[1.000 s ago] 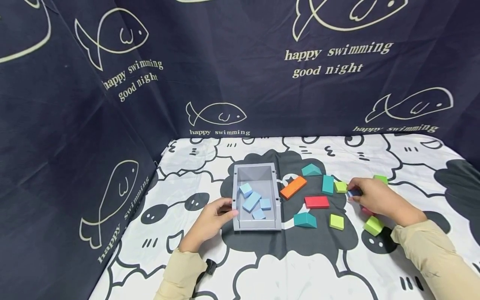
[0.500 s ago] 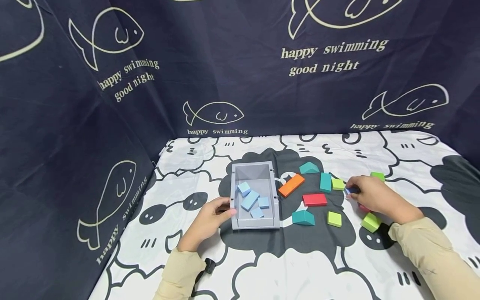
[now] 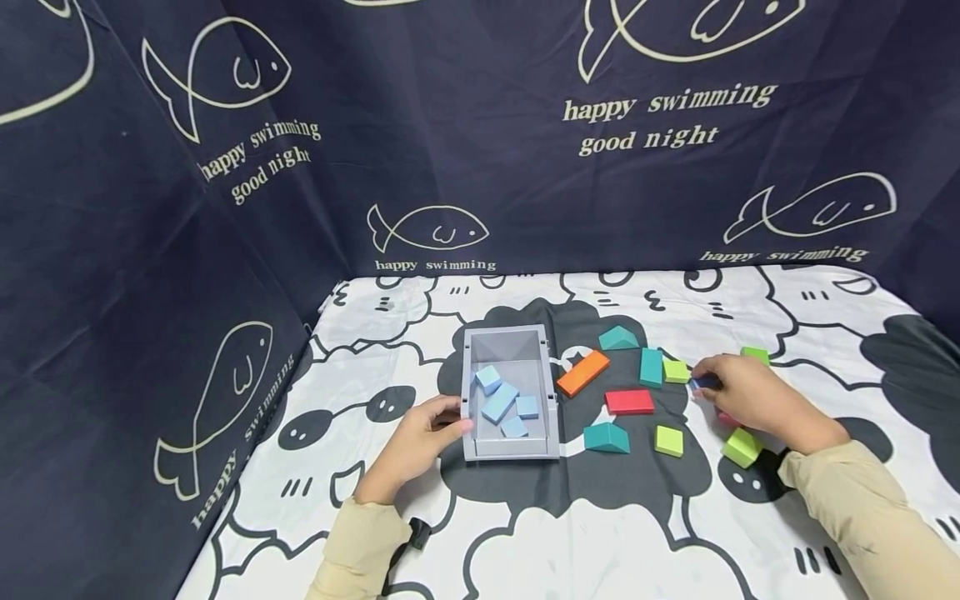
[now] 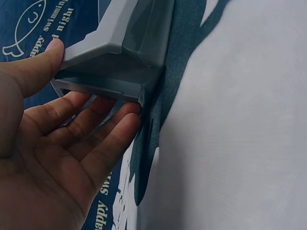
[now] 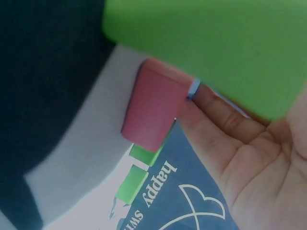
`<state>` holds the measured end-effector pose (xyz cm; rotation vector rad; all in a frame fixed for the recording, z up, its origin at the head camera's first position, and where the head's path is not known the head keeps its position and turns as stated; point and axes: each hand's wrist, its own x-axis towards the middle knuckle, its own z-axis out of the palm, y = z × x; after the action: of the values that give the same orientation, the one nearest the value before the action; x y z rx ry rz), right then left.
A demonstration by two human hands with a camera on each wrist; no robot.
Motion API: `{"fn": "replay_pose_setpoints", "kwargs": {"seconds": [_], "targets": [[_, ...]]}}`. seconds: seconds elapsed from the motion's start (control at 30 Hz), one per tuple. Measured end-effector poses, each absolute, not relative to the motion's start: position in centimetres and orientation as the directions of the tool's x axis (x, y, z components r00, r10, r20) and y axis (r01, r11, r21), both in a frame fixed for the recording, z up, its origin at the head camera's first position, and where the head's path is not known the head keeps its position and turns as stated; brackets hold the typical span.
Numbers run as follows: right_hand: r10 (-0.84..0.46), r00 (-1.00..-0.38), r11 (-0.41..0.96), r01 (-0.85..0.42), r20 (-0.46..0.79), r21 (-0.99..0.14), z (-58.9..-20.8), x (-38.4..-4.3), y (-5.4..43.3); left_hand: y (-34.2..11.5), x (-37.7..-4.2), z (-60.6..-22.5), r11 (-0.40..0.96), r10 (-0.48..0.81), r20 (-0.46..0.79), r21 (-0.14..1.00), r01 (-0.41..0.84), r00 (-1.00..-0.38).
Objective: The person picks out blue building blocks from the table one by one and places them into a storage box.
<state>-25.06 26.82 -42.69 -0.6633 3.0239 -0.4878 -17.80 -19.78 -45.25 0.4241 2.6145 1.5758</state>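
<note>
My left hand (image 3: 420,437) holds the left wall of a grey plastic box (image 3: 551,429), thumb on the rim and fingers against its side, as the left wrist view of the hand (image 4: 62,129) and box (image 4: 110,38) shows. Several light blue blocks (image 3: 500,402) lie inside the box. Off to the right, my right hand (image 3: 750,396) pinches a small blue block (image 3: 703,383) down at the cloth. Fingers cover most of that block; only a sliver of blue (image 5: 194,89) shows in the right wrist view. Beside this hand (image 5: 254,163) is a red block (image 5: 156,108).
Between box and right hand lie an orange block (image 3: 583,372), a red block (image 3: 630,402), teal blocks (image 3: 651,367) and yellow-green blocks (image 3: 669,441). Another yellow-green block (image 3: 742,447) sits close to the right wrist; a green one (image 3: 755,355) is behind the hand. Dark curtains (image 3: 450,167) stand behind.
The head view has shifted slightly. Both hands, the box and the blocks show no clear movement; the right hand stays at the blue block throughout.
</note>
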Motion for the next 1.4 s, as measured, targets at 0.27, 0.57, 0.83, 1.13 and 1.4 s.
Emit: {"fn": "replay_pose_setpoints", "kwargs": {"seconds": [0.27,0.57,0.83,1.13,1.4], "targets": [[-0.382,-0.917,0.864,-0.398,0.112,-0.308,-42.2,-25.0,26.9,-19.7,-17.7,-45.0,0.432,0.267,0.097,0.877,0.209,-0.959],[-0.378,-0.906,0.856,-0.42,0.188,-0.301,-41.5,-24.6,26.1,-19.8,-17.7,-45.0,0.438,0.259,0.085,0.878,0.195,-0.962],[-0.376,-0.882,0.835,-0.455,0.283,-0.309,-40.1,-24.0,24.4,-19.8,-17.7,-45.0,0.448,0.258,0.077,0.874,0.19,-0.963],[-0.396,-0.828,0.767,-0.536,0.398,-0.353,-40.0,-23.6,21.9,-19.8,-17.8,-45.2,0.438,0.257,0.083,0.878,0.193,-0.963],[-0.414,-0.809,0.72,-0.571,0.417,-0.394,-40.3,-23.3,19.3,-19.7,-17.6,-45.1,0.443,0.254,0.086,0.875,0.195,-0.963]]}}
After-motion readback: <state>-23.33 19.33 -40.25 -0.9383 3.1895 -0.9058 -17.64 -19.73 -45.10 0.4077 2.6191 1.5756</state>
